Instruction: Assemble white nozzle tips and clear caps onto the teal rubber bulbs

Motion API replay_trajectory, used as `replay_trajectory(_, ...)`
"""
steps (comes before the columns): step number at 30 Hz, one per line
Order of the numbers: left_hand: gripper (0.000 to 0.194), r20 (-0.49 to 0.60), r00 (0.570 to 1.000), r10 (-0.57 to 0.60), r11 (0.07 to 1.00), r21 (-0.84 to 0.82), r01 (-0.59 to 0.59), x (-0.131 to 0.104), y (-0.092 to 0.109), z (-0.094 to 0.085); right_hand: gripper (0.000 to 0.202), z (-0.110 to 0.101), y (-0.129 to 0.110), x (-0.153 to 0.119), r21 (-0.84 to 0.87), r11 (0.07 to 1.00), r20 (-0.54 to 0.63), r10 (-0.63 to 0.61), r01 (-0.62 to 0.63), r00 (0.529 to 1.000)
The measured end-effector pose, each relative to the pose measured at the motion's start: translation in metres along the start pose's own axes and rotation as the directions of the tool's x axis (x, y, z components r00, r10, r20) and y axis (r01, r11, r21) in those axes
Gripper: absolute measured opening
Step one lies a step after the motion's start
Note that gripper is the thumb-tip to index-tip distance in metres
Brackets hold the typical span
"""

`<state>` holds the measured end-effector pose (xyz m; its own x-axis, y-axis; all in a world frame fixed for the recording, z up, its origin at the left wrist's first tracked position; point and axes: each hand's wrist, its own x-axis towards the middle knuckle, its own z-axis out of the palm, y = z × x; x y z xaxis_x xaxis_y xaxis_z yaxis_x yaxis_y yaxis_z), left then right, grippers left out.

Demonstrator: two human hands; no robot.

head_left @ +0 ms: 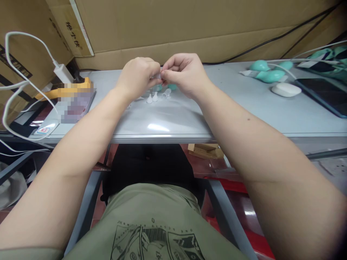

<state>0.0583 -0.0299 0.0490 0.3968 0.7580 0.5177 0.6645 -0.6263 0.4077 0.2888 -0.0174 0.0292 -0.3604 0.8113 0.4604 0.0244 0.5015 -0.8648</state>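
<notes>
My left hand [139, 77] and my right hand [187, 74] meet above the far part of the grey table, with fingertips pinched together. Between them is a small, pale, see-through piece, mostly covered by the fingers, whose kind I cannot make out. Just below the hands, two small white funnel-shaped pieces [152, 98] stand on the tabletop. Beside them lies a clear plastic piece [166, 94]. Something turquoise [172, 86] shows partly behind the fingers of my right hand.
Turquoise bulbs [271, 76] with pale tips lie at the right, near a white rounded case [286, 89] and a dark flat device [325, 94]. At the left are a white charger [64, 74], its cable and a yellow object [81, 86]. A cardboard wall [189, 29] backs the table.
</notes>
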Motion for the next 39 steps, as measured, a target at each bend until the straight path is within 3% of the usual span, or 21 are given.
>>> replay_trajectory(7,0.056,-0.013,1.000,0.014,1.000,-0.020,-0.014,0.001,0.001,0.002,0.035,0.008,-0.012,-0.002,-0.129,0.991,-0.061,0.017,-0.025,0.998)
replay_trajectory(12,0.052,-0.068,0.998,-0.020,0.998,-0.059,0.016,0.003,-0.004,0.006,0.036,0.011,-0.007,0.001,-0.098,0.995,-0.087,0.023,-0.032,0.996)
replay_trajectory(17,0.040,-0.119,0.992,0.051,0.999,0.019,-0.049,0.011,-0.018,0.009,0.029,0.018,-0.001,0.000,-0.031,0.999,-0.185,0.035,-0.041,0.982)
replay_trajectory(24,0.033,-0.144,0.986,0.082,0.995,0.072,-0.073,0.008,-0.009,0.003,0.028,0.003,-0.002,0.001,0.041,0.998,-0.012,0.058,-0.057,0.998)
replay_trajectory(27,0.029,-0.161,0.985,0.062,0.997,0.049,-0.055,0.007,-0.007,0.002,0.025,0.000,-0.003,0.003,0.058,0.996,-0.025,0.069,-0.067,0.997)
replay_trajectory(29,0.028,-0.115,0.992,0.056,0.998,0.049,-0.051,0.008,-0.008,0.004,0.025,0.000,-0.003,0.004,0.066,0.995,-0.013,0.070,-0.069,0.997)
replay_trajectory(31,0.025,-0.195,0.980,0.034,0.999,0.031,-0.029,0.009,-0.012,0.007,0.030,0.002,-0.001,0.004,0.071,0.995,-0.012,0.064,-0.063,0.998)
replay_trajectory(34,0.025,-0.194,0.980,0.035,0.999,0.040,-0.028,0.011,-0.017,0.012,0.034,0.006,0.002,0.003,0.105,0.991,-0.004,0.081,-0.081,0.997)
replay_trajectory(39,0.025,-0.174,0.983,0.049,0.998,0.041,-0.042,0.010,-0.015,0.009,0.011,0.009,0.005,0.002,0.155,0.986,-0.076,0.071,-0.059,0.995)
